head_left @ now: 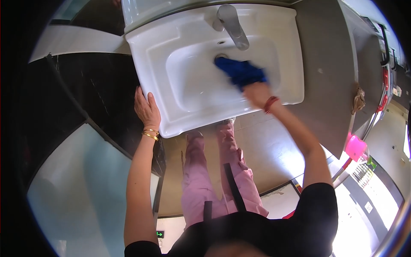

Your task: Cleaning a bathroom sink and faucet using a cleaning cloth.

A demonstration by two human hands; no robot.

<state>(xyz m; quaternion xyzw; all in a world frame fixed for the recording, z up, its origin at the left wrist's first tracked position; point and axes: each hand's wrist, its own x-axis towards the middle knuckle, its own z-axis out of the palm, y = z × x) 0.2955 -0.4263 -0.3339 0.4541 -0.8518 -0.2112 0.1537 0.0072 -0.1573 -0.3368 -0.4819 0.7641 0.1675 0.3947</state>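
Sink [192, 83]: blue cloth [242, 72] in right fingers [250, 91]

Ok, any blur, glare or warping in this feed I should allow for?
In the head view, the right hand and blue cloth look smeared, the left hand sharper; head view again, glare whitens a patch of floor and the lower right; the head view's fisheye bends the grey panel and blackens the corners.
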